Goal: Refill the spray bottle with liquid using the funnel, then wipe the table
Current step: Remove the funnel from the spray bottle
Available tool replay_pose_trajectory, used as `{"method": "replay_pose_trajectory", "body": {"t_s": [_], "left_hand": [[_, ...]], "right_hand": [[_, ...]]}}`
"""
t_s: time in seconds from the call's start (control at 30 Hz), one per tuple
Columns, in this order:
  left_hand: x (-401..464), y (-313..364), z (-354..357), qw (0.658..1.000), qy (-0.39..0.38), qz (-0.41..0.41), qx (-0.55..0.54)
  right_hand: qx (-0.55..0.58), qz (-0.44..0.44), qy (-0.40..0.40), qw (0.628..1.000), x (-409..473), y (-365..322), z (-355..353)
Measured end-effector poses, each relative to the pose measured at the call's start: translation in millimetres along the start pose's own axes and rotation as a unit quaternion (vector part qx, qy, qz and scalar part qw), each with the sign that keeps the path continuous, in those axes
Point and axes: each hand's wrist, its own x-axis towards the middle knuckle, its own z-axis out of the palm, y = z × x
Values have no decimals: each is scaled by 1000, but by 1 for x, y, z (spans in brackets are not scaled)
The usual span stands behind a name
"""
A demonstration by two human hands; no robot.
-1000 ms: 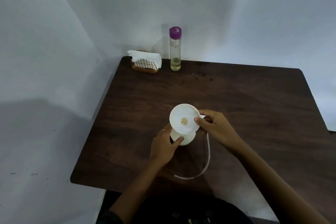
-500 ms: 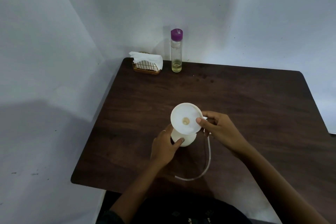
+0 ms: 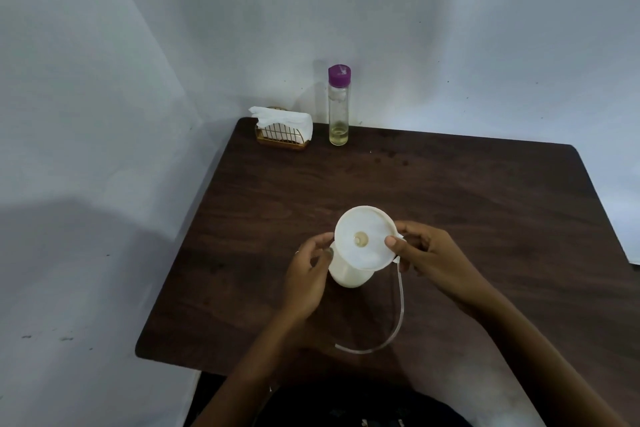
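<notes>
Dark brown wooden table (image 3: 450, 191), rounded corners, pushed into corner of pale walls. At far left corner: wire napkin holder (image 3: 282, 137) stuffed with white napkins. Just right of it: tall clear bottle (image 3: 339, 107), upright, purple cap, little yellowish liquid at bottom. Near front centre: white spray bottle (image 3: 349, 276) standing upright. Clear thin tube (image 3: 398, 319) curves across tabletop toward front edge.

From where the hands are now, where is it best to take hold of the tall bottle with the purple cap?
Probably grip the purple-capped bottle around its clear mid-body, coming from the front: it stands upright near the wall, with the napkin holder close on its left.
</notes>
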Motion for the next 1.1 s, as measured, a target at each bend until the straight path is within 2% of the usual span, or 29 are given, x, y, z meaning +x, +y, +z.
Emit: {"method": "replay_pose_trajectory", "body": {"t_s": [0.13,0.37,0.53,0.73,0.8,0.9,1.1], "left_hand": [[-14,33,-8,995,22,-28,-91],[-16,61,-10,980,-44,-63,-182],[-2,76,-4,980,-68,-61,-175],[43,98,8,983,-115,-23,-142],[67,102,17,983,-124,-35,-132],[105,106,32,983,-132,-54,-119],[181,104,72,976,-185,-83,-79]], "right_hand": [[7,-4,1,1000,-2,-5,-1],[21,-33,-4,999,2,-19,-3],[40,-42,0,998,14,-25,-7],[42,-65,63,995,51,-21,-23],[39,-65,91,993,71,-16,-28],[22,-38,123,991,105,-3,-34],[-54,34,135,989,182,38,-47]]}}
